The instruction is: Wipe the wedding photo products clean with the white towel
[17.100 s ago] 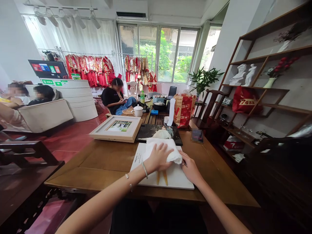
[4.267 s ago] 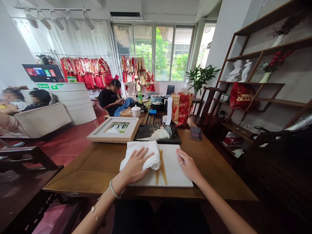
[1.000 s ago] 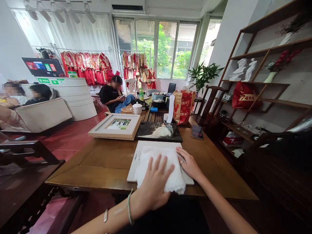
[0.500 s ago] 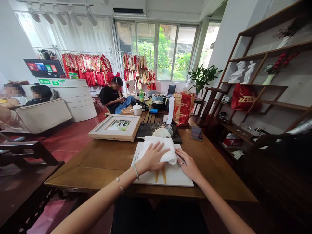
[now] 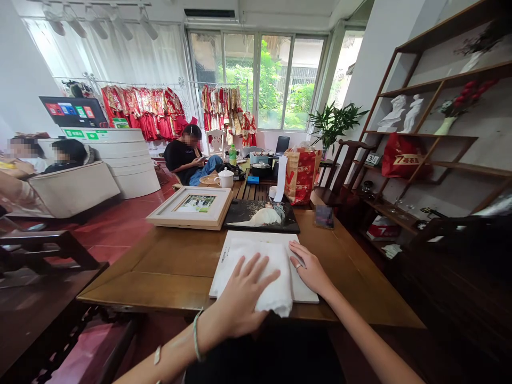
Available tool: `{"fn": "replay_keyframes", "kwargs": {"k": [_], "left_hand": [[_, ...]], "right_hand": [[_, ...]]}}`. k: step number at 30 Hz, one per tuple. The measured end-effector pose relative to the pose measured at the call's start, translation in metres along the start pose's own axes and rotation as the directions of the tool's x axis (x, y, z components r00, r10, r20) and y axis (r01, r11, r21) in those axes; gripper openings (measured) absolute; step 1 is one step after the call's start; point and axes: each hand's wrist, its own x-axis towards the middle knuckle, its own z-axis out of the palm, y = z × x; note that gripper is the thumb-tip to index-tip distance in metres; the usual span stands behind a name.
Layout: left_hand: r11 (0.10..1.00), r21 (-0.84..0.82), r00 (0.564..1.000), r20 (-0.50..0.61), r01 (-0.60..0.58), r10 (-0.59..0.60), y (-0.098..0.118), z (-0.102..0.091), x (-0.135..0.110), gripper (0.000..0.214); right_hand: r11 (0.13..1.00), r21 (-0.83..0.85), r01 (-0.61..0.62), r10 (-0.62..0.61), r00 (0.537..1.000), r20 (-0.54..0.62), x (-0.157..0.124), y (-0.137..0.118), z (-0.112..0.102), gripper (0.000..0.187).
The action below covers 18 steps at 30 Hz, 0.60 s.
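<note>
A folded white cloth (image 5: 280, 298) lies over much of a flat white board (image 5: 218, 277) and hangs slightly past its near edge. My left hand (image 5: 242, 301) rests flat on this cloth with fingers spread, a bangle around its wrist. At the board's right side, my right hand (image 5: 311, 271) touches the surface with its fingers stretched out and a ring on one of them. Small dark print shows along the board's upper left. The cloth and my left hand hide most of the board's middle.
Behind the board lie a dark photo panel (image 5: 240, 216) and a light wooden picture frame (image 5: 158, 217). A small dark, blurred object (image 5: 323, 217) is at the right. Farther back stand a white lidded mug (image 5: 226, 178), a red paper bag (image 5: 302, 176) and a seated person (image 5: 182, 157).
My left hand and the cloth have slid toward me, from the board's far edge to its near edge, uncovering the dark photo panel. My right hand stays nearly in place.
</note>
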Motion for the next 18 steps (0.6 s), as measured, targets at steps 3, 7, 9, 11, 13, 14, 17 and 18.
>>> {"fn": "replay_keyframes", "kwargs": {"k": [3, 7, 9, 11, 13, 14, 17, 18], "left_hand": [[1.0, -0.014, 1.0, 0.019, -0.009, 0.009, 0.009, -0.002, -0.01, 0.078], [1.0, 0.005, 1.0, -0.007, -0.014, 0.014, -0.002, -0.007, 0.0, 0.073], [1.0, 0.028, 0.999, -0.03, -0.009, 0.01, -0.014, -0.009, 0.012, 0.07], [0.999, 0.043, 0.999, -0.043, -0.009, 0.01, -0.027, -0.01, 0.025, 0.064], [0.999, 0.052, 0.999, -0.05, 0.001, 0.002, -0.04, -0.01, 0.039, 0.058], [0.998, 0.057, 0.999, -0.053, 0.012, -0.009, -0.046, -0.009, 0.045, 0.056], [0.996, 0.082, 0.998, -0.056, 0.044, -0.039, -0.061, -0.008, 0.058, 0.052], [0.995, 0.087, 0.998, -0.057, 0.045, -0.04, -0.065, -0.008, 0.06, 0.051]], "right_hand": [[1.0, 0.007, 0.004, -0.003, 1.0, -0.001, 0.002, 0.0, -0.001, 0.041], [1.0, 0.023, 0.009, -0.009, 1.0, -0.021, -0.001, -0.004, -0.005, 0.039], [0.999, 0.031, 0.013, -0.012, 1.0, -0.027, -0.005, -0.006, -0.006, 0.039], [0.999, 0.035, 0.021, -0.02, 0.999, -0.026, -0.008, -0.007, -0.007, 0.039], [0.999, 0.034, 0.024, -0.023, 0.999, -0.024, -0.01, -0.007, -0.007, 0.039], [0.999, 0.033, 0.021, -0.02, 1.0, -0.023, -0.01, -0.006, -0.006, 0.039], [1.0, 0.026, 0.011, -0.01, 1.0, -0.02, -0.011, -0.002, -0.004, 0.039], [1.0, 0.024, 0.008, -0.008, 1.0, -0.018, -0.01, -0.001, -0.003, 0.039]]}}
